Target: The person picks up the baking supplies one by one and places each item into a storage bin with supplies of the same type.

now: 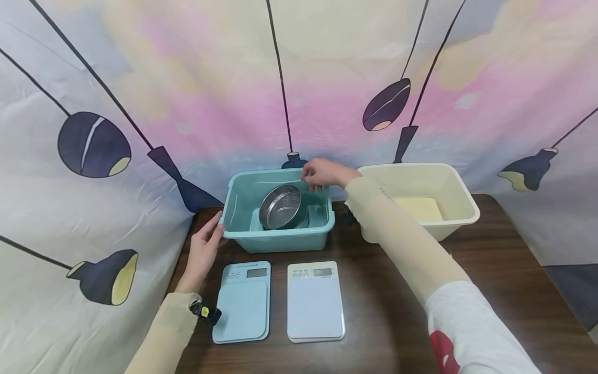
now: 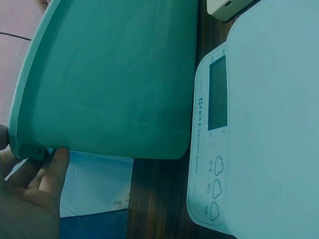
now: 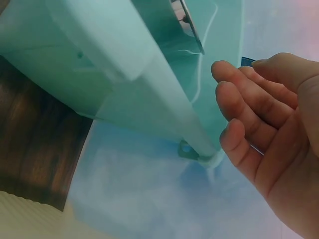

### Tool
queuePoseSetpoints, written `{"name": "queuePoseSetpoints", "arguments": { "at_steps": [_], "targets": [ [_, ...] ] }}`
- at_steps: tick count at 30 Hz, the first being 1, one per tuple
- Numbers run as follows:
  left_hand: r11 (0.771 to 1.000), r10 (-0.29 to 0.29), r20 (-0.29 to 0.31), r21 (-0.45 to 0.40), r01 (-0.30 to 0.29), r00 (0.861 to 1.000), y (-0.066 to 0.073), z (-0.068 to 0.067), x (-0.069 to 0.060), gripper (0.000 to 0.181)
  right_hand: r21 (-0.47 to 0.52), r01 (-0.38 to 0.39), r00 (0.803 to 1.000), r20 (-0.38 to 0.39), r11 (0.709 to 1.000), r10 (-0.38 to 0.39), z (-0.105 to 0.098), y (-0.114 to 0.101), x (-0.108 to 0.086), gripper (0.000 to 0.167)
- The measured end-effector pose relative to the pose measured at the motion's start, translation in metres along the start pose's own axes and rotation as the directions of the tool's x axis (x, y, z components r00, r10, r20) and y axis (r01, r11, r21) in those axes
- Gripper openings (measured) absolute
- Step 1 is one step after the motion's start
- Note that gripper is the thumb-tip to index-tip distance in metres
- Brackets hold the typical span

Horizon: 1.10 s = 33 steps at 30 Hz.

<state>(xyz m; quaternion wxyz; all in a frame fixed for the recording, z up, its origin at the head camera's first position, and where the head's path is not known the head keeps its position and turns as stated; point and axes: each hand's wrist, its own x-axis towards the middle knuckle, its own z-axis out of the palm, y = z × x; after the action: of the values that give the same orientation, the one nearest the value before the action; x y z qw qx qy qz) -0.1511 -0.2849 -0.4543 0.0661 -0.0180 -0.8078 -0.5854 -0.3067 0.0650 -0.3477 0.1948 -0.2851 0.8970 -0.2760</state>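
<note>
A teal basin (image 1: 280, 244) holds round metal sieves (image 1: 282, 208), one tilted on top. My left hand (image 1: 203, 249) grips the basin's left rim; in the left wrist view the fingers of that hand (image 2: 37, 189) are curled under the corner of the teal basin (image 2: 109, 79). My right hand (image 1: 324, 173) is over the basin's back right corner. The right wrist view shows this hand (image 3: 269, 119) with loosely bent fingers and nothing held, beside the rim of the basin (image 3: 169, 94); whether it touches the rim I cannot tell. Part of a metal sieve (image 3: 187, 22) shows inside.
A cream basin (image 1: 448, 223) stands at the right, partly behind my right sleeve. Nearer the front lie a light blue kitchen scale (image 1: 243, 311) and a white one (image 1: 315, 309) on the dark wooden table (image 1: 388, 311). A patterned cloth (image 1: 210, 78) hangs behind.
</note>
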Motion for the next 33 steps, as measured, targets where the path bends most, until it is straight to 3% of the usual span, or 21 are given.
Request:
{"name": "queuePoseSetpoints", "arguments": {
  "at_steps": [14,33],
  "targets": [
    [1.0,-0.016,0.0,0.013,0.016,1.0,0.0,0.0,-0.001,0.052,-0.002,0.07,0.996,-0.058,0.998,-0.07,-0.008,0.017,-0.03,0.031],
    [1.0,-0.012,0.001,0.025,0.012,1.0,0.0,-0.002,0.0,0.052,0.04,0.12,0.983,-0.147,0.992,-0.113,-0.019,0.048,-0.09,0.024]
  ]
}}
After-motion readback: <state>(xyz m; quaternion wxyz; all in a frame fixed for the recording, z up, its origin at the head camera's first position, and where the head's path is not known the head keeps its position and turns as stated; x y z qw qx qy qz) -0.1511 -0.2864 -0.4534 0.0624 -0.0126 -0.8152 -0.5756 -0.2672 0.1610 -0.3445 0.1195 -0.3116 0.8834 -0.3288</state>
